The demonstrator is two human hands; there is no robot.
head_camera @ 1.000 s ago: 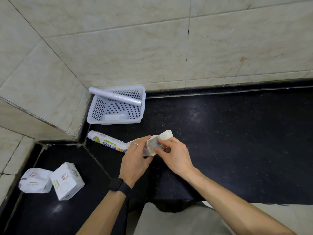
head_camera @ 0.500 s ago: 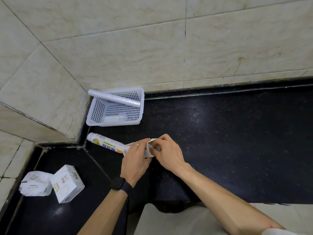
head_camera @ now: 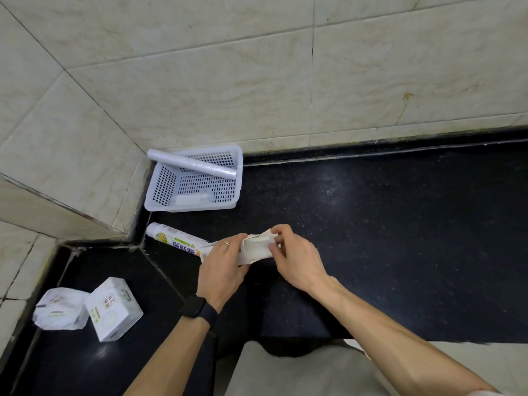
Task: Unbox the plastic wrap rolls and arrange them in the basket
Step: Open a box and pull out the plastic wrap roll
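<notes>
At six o'clock from the basket, both hands work the open end of a box.

The left hand (head_camera: pixel 221 271) grips the box (head_camera: pixel 254 250) around its body, low over the black surface (head_camera: pixel 400 238), while the right hand (head_camera: pixel 297 258) pinches the end flaps at the three o'clock end, fingers closed on the card. A printed roll (head_camera: pixel 174 240) lies on the surface at nine o'clock from the hands, its near end hidden behind the left hand, so whether it is part-way out of the box cannot be told. One bare roll (head_camera: pixel 193 165) already rests across the rim of the basket (head_camera: pixel 188 205) in the corner at eleven o'clock. The step in hand looks like opening the box; next the roll probably has to be drawn clear and laid in the basket beside the first. Two small packs (head_camera: pixel 88 307) sit apart at eight o'clock.
</notes>
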